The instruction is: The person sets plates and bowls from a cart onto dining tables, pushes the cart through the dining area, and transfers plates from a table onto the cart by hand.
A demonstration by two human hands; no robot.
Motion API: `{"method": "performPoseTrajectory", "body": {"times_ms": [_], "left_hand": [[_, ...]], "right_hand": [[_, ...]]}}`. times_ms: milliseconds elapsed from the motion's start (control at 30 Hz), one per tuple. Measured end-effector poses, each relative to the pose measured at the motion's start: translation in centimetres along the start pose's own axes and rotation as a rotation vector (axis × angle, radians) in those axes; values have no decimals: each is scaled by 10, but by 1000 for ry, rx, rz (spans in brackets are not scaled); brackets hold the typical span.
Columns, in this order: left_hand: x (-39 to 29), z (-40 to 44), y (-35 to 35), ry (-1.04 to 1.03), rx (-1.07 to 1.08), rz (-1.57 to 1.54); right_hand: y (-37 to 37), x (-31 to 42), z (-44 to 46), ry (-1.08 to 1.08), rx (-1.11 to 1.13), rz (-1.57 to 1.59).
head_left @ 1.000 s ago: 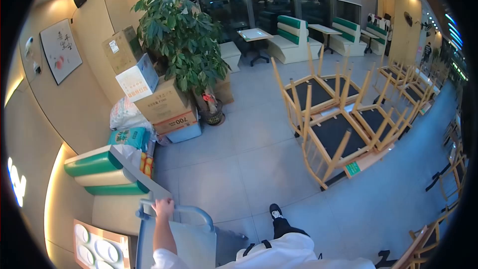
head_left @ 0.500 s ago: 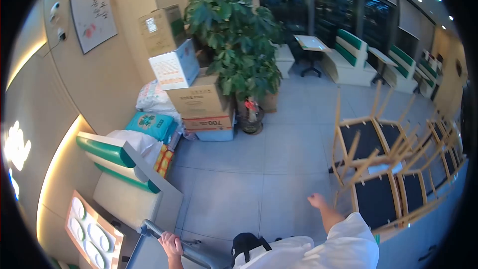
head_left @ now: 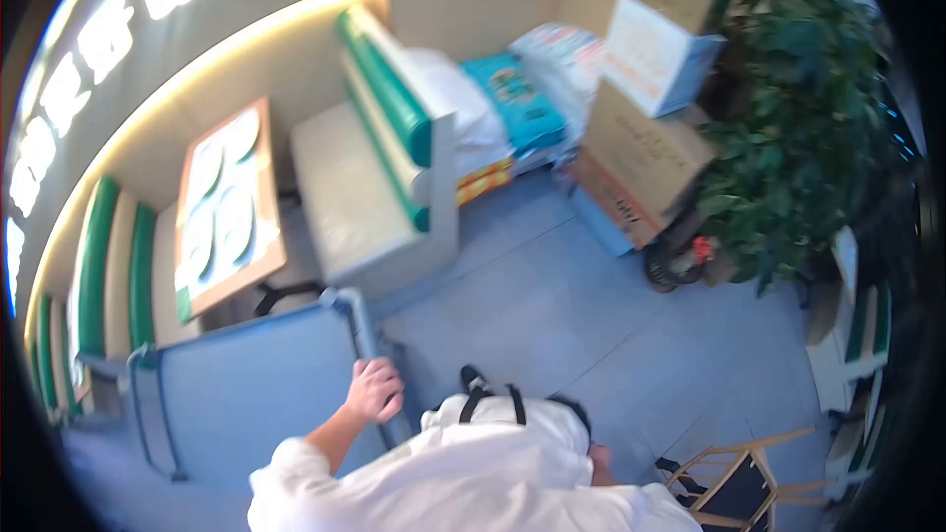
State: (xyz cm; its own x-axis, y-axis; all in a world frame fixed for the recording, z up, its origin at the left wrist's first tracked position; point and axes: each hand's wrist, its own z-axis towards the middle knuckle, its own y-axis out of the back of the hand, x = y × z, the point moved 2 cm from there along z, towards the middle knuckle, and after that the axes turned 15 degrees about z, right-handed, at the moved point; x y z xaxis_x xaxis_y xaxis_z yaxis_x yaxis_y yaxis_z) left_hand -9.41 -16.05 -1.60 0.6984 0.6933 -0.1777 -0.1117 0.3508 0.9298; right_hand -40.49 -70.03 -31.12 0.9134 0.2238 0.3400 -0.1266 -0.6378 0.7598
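My left hand [head_left: 375,390] is wrapped round the grey handle bar of a blue-grey cart [head_left: 261,384]. The cart's flat top lies to the left of my body, with a second rail at its far end. Low beside my right hip, my right hand [head_left: 599,458] shows only in part, and its fingers are too hidden to read. Just beyond the cart stands a table [head_left: 277,236] with several round white plates on it, next to a cream and green bench [head_left: 345,187].
Stacked cardboard boxes [head_left: 641,163] and a large potted plant [head_left: 798,128] stand at the upper right. Bags, one of them teal [head_left: 512,99], lie behind the bench. An upturned chair [head_left: 739,493] is at the lower right. More benches [head_left: 94,276] line the left wall.
The view has swung left, bringing the whole cart top and more benches in. My left hand has stayed on the handle. My right arm, outstretched half a second ago, is now down by my side.
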Motion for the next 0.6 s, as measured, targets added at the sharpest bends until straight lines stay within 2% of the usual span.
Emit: {"method": "performPoseTrajectory", "body": {"times_ms": [67,100,133,267,367,400,467,500,567,600], "left_hand": [[1,17,2,47,57,-6],[2,22,0,56,59,4],[2,27,-1,55,43,-5],[14,40,-6,91,63,-7],[23,53,-5,101,82,-1],[25,56,-6,109,87,4],[35,64,-7,127,103,3],[38,70,-10,123,117,-1],[39,87,-7,157,123,27],[43,97,0,164,126,56]], "right_hand": [[-40,-9,15,99,82,-78],[-37,-37,50,152,116,-101],[-47,-33,79,207,141,-128],[-46,33,173,442,186,-264],[-82,129,216,645,209,-292],[-25,244,169,553,280,-228],[-39,329,209,773,173,-182],[-40,370,214,790,192,-199],[-37,484,190,855,240,37],[-51,517,191,933,297,59]]}}
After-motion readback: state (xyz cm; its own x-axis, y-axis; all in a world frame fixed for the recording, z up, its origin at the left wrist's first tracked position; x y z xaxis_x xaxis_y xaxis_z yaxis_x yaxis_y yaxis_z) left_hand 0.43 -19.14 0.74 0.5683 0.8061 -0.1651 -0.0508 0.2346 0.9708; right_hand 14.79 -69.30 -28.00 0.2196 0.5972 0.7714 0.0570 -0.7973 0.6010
